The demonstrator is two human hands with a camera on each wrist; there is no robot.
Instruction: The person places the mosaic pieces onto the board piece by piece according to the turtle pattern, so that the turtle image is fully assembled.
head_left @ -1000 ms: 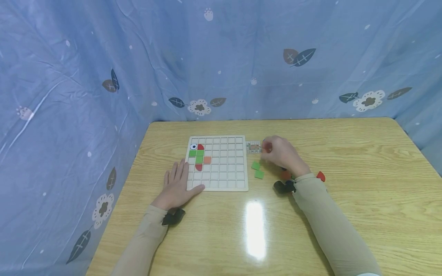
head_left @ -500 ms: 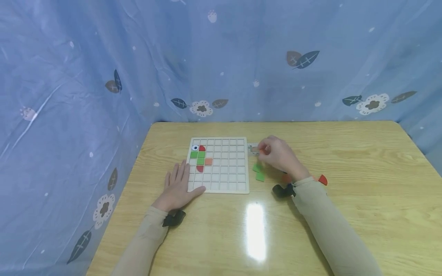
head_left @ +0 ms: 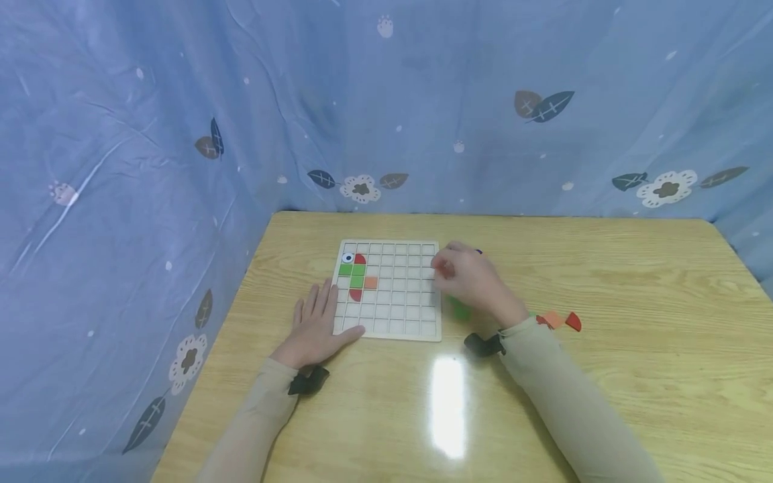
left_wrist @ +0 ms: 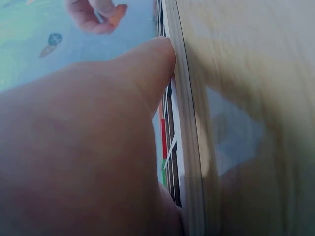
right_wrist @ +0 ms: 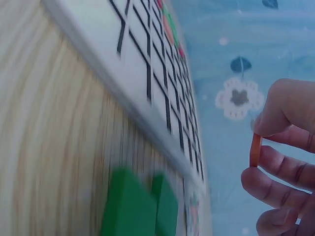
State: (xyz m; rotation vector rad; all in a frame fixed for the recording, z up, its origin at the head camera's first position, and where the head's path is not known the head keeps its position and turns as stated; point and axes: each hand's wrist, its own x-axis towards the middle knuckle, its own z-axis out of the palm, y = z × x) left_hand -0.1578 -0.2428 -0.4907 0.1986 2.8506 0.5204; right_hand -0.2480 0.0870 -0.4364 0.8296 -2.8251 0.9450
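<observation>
A white square grid board point(head_left: 407, 302) lies on the wooden table. My left hand point(head_left: 311, 335) rests at its lower left corner, fingers straight along the left side and thumb on the near edge. At the board's right edge, my right hand point(head_left: 474, 278) pinches a thin orange tile point(right_wrist: 255, 150) between thumb and fingers; the left wrist view shows it too. In the board's upper left sit a round eye tile point(head_left: 347, 257), red quarter-round tiles point(head_left: 356, 294), green tiles point(head_left: 357, 275) and an orange square point(head_left: 371, 282).
Loose green tiles point(right_wrist: 129, 206) lie right of the board, partly under my right hand. Farther right, beside the sleeve, are an orange tile point(head_left: 553, 319) and a red quarter-round piece point(head_left: 574, 322). A blue patterned curtain point(head_left: 423, 134) stands behind the table.
My right hand has moved left with the orange tile, from over the small picture card to the board's right edge, and now covers the card. The left hand stays at the board.
</observation>
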